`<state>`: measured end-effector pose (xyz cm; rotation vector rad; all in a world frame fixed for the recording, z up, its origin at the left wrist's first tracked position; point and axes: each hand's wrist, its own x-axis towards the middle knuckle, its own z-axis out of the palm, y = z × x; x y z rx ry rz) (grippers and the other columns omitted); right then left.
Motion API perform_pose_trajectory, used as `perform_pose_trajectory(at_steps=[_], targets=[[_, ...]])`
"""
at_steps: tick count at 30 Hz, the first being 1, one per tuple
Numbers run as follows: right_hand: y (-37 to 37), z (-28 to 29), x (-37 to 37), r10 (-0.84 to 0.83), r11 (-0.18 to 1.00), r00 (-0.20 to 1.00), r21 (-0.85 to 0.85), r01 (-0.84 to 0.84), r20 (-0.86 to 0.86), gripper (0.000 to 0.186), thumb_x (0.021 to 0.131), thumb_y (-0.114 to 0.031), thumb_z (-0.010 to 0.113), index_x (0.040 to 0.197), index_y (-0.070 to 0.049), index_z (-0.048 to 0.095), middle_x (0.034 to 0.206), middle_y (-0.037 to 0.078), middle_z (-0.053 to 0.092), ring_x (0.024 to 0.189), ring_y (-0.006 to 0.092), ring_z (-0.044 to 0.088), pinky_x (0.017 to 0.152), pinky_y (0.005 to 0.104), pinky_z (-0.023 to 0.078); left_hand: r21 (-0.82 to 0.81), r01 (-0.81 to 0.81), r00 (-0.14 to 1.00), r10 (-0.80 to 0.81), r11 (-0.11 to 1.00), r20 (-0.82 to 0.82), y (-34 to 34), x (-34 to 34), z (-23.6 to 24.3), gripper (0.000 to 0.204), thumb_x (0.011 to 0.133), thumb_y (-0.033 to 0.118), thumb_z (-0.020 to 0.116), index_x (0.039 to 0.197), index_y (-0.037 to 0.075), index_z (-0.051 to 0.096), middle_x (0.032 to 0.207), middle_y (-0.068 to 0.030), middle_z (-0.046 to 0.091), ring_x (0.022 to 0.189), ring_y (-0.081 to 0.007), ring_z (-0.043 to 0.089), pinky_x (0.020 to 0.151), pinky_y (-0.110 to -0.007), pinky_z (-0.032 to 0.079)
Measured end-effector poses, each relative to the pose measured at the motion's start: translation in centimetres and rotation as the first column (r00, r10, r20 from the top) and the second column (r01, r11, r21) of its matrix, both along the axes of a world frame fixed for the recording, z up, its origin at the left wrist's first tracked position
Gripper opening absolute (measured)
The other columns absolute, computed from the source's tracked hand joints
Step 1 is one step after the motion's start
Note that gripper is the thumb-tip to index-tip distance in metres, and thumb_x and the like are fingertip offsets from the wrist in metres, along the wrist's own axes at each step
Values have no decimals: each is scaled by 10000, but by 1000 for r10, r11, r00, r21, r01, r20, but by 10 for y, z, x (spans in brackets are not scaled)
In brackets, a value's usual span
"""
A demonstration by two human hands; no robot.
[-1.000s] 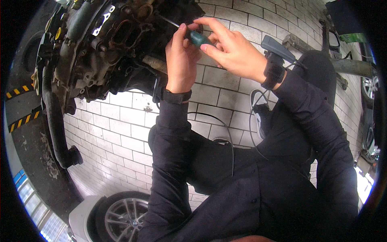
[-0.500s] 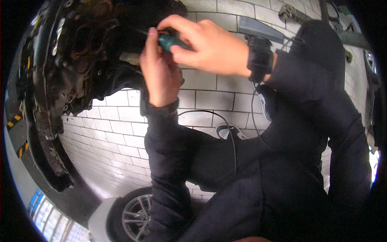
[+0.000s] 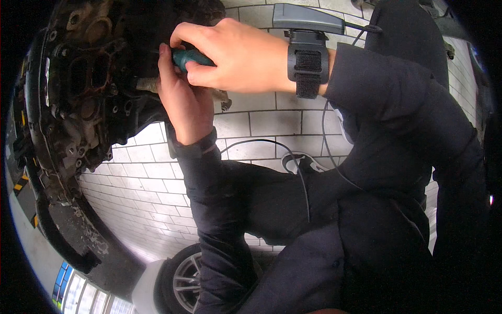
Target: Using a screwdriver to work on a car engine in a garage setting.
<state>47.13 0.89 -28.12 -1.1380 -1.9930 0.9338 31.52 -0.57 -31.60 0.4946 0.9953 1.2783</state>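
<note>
My right hand (image 3: pixel 230 57) is closed round the green and black handle of a screwdriver (image 3: pixel 191 58), which lies level and points left at the dark engine assembly (image 3: pixel 97 73). Its tip is lost in the shadow. My left hand (image 3: pixel 185 107) reaches up from below, with one fingertip raised at the front end of the handle. It looks closed round the front of the screwdriver, though its other fingers are partly hidden behind the right hand. Behind the left hand, a pale metal rod-like part (image 3: pixel 146 84) sticks out of the assembly.
A grey box-shaped device (image 3: pixel 306 18) with a cable sits beyond my right wrist. Another thin black cable (image 3: pixel 277 141) loops over my leg. White tiled floor (image 3: pixel 151 172) lies below. A car wheel (image 3: pixel 186 280) stands at the lower left, near a long black curved part (image 3: pixel 52 225).
Both hands and the screwdriver appear further left in the view, and the engine assembly has shifted too as the view moved. The grip on the screwdriver looks the same.
</note>
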Motion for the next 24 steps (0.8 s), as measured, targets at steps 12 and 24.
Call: perform_pose_trajectory(at_steps=[12,24], targets=[[0,-2,3,-40,999,997,-17,42,65,336,939,-229,660,1210,-35,622,888,229,722,784,388,731,705,409,593,11,53,998,-53,999,30,5,1,-23,396,1116,409,452,1277,77,597,1144,-66,696,1071,-177,676,939,-342,541],[2,-7,3,-45,999,998,7,45,49,382,925,-250,679,1240,-45,615,818,221,701,753,379,726,667,410,574,15,13,999,-13,1000,34,7,3,-17,338,1096,361,541,1096,43,655,969,-27,699,873,-107,668,772,-271,526]])
